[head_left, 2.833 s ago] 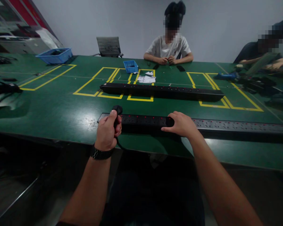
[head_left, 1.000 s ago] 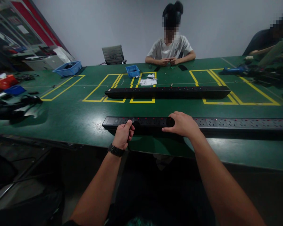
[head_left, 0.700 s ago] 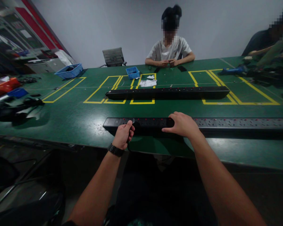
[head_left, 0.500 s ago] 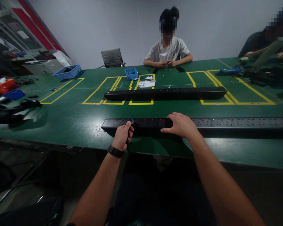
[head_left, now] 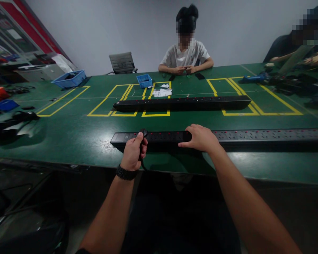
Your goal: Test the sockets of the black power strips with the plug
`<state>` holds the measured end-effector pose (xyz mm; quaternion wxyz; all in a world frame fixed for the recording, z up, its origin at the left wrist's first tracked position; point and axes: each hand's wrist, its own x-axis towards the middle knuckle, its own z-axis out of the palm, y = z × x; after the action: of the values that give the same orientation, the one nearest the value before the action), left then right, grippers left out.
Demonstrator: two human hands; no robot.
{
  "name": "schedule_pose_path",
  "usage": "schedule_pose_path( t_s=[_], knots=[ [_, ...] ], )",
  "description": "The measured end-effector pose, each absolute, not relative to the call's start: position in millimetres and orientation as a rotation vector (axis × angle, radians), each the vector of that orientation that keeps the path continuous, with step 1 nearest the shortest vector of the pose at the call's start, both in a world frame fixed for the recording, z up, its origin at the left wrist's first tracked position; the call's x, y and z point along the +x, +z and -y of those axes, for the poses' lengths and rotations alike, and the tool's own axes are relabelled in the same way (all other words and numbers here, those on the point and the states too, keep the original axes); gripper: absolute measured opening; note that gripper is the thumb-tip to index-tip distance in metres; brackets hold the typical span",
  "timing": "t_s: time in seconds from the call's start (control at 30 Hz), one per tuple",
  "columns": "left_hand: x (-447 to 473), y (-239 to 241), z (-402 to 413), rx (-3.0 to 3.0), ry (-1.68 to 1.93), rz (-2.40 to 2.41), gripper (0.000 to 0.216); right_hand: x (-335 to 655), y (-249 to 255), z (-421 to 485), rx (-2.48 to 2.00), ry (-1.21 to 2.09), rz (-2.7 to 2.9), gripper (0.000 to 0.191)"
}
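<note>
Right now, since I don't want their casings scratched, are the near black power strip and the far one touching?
Apart. The head view shows a band of green tabletop between the near power strip and the far power strip.

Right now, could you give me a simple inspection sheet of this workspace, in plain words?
Surface: green table, marked with yellow tape outlines.
Job's things: front power strip along the near side, running out of view at right; rear power strip beyond it.
Clutter: small blue basket and papers beyond the rear power strip; dark items at left, too blurred to name.
Hands: left hand holds a black plug at the front power strip; right hand grips that strip.
Cables: black cable below the left hand; far end hidden.
Surroundings: person in white opposite, another person at right, grey chair.
</note>
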<state>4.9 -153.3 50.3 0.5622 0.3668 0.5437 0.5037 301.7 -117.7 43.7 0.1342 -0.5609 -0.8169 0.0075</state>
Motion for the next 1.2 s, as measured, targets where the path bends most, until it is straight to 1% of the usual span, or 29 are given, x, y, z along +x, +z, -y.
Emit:
schedule_pose_path(
  t_s=[0.1, 0.43, 0.87, 1.2],
  knots=[
    [17.4, 52.9, 155.6, 0.872, 1.186, -1.247, 0.05, 301.5, 43.4, 117.6, -1.637, 0.02, 2.372, 0.066],
    [32.4, 24.7, 152.4, 0.862, 1.122, -1.329, 0.051, 301.9, 42.5, 116.9, -1.643, 0.024, 2.367, 0.067],
    [30.1, 27.0, 147.2, 0.906, 1.036, -1.372, 0.05, 302.2, 40.3, 118.4, -1.615, -0.011, 2.367, 0.067],
    [31.4, 19.8, 147.6, 0.915, 1.08, -1.387, 0.053, 301.2, 42.6, 121.8, -1.627, -0.007, 2.351, 0.065]
  ],
)
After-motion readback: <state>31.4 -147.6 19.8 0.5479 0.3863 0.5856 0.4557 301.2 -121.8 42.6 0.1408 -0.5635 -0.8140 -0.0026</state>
